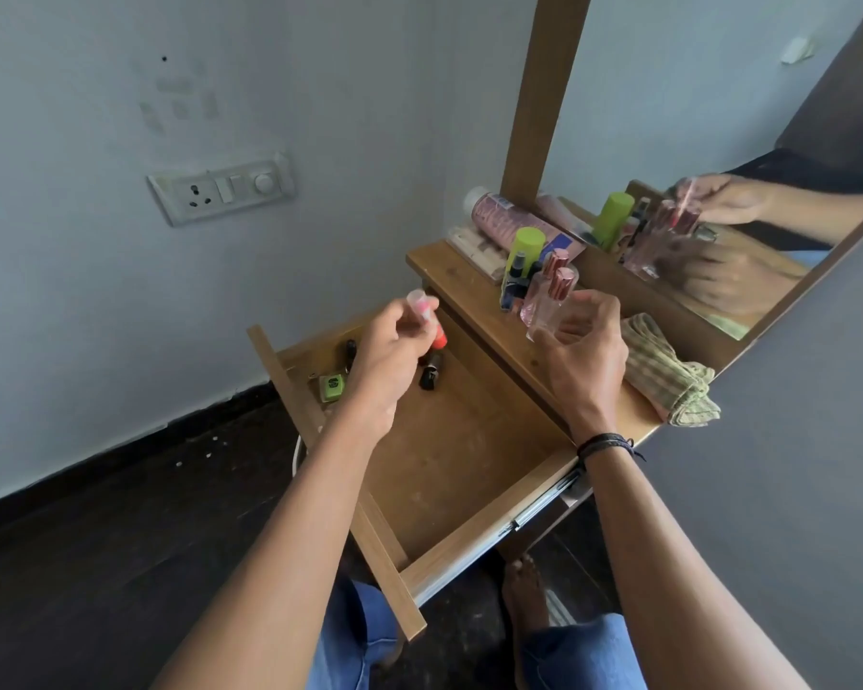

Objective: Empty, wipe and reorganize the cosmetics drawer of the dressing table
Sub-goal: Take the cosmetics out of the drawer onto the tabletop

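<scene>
1. The left hand point(394, 351) pinched a pink tube point(422, 316) above the open drawer point(449, 455).
2. The right hand point(584, 356) had its fingers loosely curled just beside a glass bottle point(544, 306) on the table point(489, 326) (contact unclear).

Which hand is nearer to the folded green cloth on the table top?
Right. The right hand is just beside the cloth; the left hand is farther, over the drawer, holding a small tube.
</scene>
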Available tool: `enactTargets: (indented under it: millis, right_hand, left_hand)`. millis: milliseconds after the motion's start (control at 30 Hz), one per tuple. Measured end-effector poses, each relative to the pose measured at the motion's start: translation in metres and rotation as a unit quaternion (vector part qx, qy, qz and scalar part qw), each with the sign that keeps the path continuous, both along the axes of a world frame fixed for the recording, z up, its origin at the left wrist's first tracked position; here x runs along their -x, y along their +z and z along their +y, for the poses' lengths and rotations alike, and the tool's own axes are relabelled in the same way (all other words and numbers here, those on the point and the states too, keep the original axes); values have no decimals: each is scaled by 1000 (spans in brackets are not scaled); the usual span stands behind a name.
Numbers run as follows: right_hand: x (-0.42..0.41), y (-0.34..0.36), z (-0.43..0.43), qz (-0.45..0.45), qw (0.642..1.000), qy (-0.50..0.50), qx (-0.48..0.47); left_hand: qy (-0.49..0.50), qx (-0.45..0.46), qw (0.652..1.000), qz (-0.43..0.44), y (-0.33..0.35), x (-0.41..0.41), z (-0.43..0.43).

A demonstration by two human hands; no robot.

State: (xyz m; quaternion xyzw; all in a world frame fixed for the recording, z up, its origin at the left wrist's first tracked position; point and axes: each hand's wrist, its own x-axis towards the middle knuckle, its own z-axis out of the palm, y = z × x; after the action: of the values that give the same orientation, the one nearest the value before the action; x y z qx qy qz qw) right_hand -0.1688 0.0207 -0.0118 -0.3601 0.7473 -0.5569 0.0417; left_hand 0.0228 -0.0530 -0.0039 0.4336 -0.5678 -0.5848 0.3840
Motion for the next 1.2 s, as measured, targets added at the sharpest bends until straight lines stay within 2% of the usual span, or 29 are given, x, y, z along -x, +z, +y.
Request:
enactTargets:
  millis: [333,600,1000,1200]
  right_hand:
    - [1,-1,-2,-11,1000,-1,-11]
    - [2,-2,-3,-6,1000,-3,-28]
    - [3,-5,-4,8,999,-2,-49]
    - [2,-4,-3,11,998,-8,-68]
  left_hand:
    - [-23,112,989,-99,21,70,-68]
    - [-76,142,964,-211,9,97,-76]
    - [-59,131,970,-197,5,89,-69]
    - [39,123,977,-171,1,36,-38]
